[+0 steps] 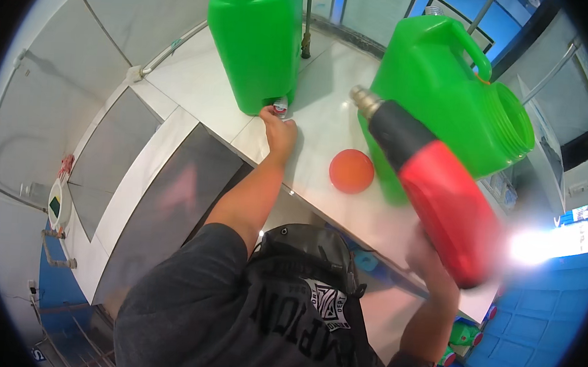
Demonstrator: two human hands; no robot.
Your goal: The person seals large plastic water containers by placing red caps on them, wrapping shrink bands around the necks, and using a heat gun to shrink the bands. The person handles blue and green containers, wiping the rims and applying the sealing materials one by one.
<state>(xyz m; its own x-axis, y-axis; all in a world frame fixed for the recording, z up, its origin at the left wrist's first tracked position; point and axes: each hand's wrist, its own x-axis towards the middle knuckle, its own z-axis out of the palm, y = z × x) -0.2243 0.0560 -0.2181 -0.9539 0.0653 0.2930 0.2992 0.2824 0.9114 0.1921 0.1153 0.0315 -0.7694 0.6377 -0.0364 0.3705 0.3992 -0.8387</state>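
My left hand reaches to the foot of a tall green plastic jug. Its fingers are closed on a small red and white fitting low on the jug's wall; the fingers partly hide it. In my right hand is a red and black heat gun, gripped below its body. The metal nozzle points up and left, toward the back of the counter. Behind the heat gun, a second green jug with a handle lies tilted, its wide threaded mouth uncovered. A round orange lid rests between my hands.
The white tiled counter ends at a front edge close to my body. A thin metal pole stands behind the jugs. Grey cabinet panels are below on the left. Several green containers sit low at the right.
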